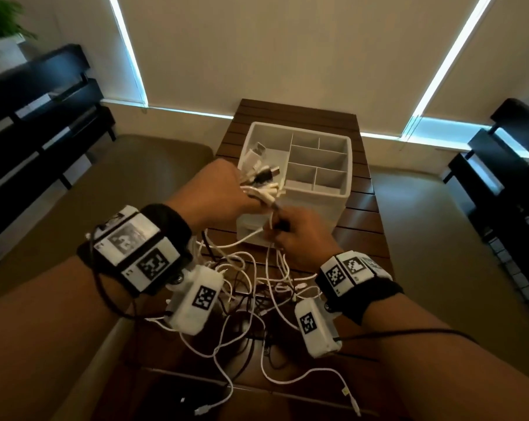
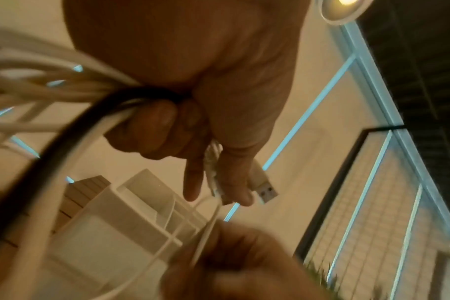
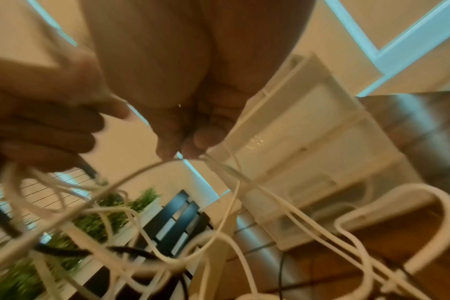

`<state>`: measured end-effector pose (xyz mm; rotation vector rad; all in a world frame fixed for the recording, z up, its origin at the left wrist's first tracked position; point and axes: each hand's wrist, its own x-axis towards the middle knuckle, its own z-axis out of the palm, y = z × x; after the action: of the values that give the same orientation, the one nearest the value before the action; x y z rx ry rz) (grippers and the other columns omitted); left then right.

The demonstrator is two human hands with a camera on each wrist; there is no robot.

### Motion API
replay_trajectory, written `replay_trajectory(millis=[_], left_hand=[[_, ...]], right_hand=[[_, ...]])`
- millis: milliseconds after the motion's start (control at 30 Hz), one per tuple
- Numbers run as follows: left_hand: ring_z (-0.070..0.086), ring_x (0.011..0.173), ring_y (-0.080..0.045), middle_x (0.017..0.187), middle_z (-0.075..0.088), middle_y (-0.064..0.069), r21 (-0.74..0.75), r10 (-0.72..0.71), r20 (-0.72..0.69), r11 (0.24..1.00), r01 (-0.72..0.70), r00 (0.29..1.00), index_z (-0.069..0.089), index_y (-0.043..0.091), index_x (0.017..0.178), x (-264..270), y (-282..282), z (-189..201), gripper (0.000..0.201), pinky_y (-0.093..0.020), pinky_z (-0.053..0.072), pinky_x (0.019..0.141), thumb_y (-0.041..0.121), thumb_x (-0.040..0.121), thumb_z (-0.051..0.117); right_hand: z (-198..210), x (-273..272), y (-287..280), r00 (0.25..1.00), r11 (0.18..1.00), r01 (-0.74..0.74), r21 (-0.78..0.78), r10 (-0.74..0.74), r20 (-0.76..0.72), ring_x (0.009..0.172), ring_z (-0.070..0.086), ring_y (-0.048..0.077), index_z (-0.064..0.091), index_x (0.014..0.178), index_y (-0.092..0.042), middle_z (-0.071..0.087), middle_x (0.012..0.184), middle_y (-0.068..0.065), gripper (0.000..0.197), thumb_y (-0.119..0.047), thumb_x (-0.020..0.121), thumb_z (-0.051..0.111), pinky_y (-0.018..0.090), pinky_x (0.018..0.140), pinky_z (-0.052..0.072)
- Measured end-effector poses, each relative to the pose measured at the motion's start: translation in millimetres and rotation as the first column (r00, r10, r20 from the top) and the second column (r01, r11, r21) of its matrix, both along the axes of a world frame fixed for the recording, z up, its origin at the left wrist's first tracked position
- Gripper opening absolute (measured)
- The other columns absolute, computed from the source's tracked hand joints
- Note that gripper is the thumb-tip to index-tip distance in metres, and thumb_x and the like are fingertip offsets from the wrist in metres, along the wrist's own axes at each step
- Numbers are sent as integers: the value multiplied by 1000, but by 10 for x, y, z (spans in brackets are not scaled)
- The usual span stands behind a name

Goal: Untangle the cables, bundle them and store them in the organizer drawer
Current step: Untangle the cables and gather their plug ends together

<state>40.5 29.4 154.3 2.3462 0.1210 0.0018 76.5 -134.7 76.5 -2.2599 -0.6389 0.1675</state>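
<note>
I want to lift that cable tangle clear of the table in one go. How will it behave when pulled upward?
Probably floppy: the cable tangle sags in loose loops below the left hand and right hand. Strands cross, so they'd likely snag and drag together. Thin cords look light.

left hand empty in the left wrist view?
No, the left hand grips a bunch of cables, white ones and a black one, with its fingers curled round them.
</note>
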Motion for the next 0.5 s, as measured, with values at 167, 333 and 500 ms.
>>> replay_trajectory(millis=[167, 333, 500], left_hand=[[46, 49, -10, 58, 54, 2, 0, 29, 49, 1000, -29, 998, 60, 13, 63, -60, -71, -97, 25, -10, 31, 37, 21, 78, 78], [44, 36, -3, 48, 43, 7, 86, 34, 162, 995, -48, 986, 48, 22, 52, -100, -64, 82, 41, -9, 30, 36, 21, 81, 77], [38, 47, -7, 52, 43, 5, 244, 68, 279, 960, -139, 958, 49, 21, 54, -55, 194, 316, 40, -17, 26, 41, 31, 82, 76]], right_hand=[[120, 8, 110, 1000, 995, 6, 95, -8, 28, 81, 66, 10, 72, 95, -19, 72, 91, -2, 20, -5, 81, 70, 28, 72, 54], [-53, 104, 24, 985, 996, -79, -32, 73, -159, 61, 64, 4, 70, 85, -13, 65, 68, -6, 7, -7, 86, 67, 16, 56, 50], [-291, 146, -191, 994, 996, -11, -93, 1, -110, 73, 60, 5, 67, 81, -21, 62, 74, -14, 9, -14, 84, 69, 22, 72, 50]])
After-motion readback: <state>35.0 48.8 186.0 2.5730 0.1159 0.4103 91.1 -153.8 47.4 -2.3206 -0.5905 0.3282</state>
